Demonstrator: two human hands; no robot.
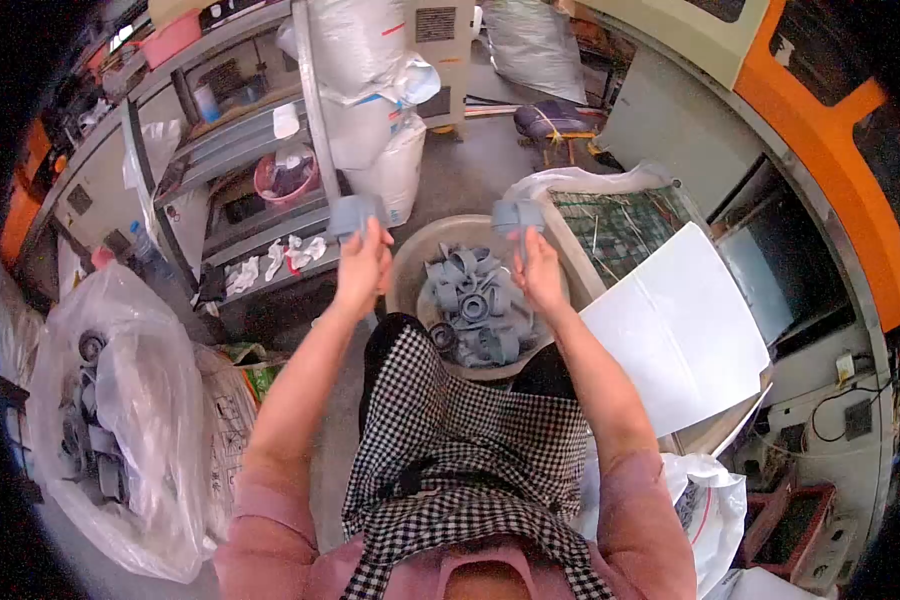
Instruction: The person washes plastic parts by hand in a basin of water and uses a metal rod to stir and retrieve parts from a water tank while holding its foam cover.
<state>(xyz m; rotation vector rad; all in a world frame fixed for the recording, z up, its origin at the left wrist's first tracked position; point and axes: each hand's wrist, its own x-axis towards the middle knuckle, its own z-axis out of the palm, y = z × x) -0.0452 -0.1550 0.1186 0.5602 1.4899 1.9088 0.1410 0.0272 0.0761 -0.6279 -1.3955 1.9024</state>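
My left hand [364, 268] is closed on a grey plastic part [354, 214] with a rounded, ring-like end, held up left of the tub. A similar grey plastic part [518, 215] is gripped in my right hand [539, 268], above the tub's right side. Between and below my hands stands a round beige tub [410, 262] in front of my knees. Inside it lies a heap of grey plastic parts [470, 290], some showing round, hollow ends. My fingers partly hide the lower ends of both held parts.
At my left, a clear plastic bag [160, 400] holds more grey parts. A metal shelf [240, 150] with a pink basket [286, 178] stands ahead left, beside stacked white sacks [380, 150]. To my right, a white board [675, 335] lies by a netted crate [620, 230].
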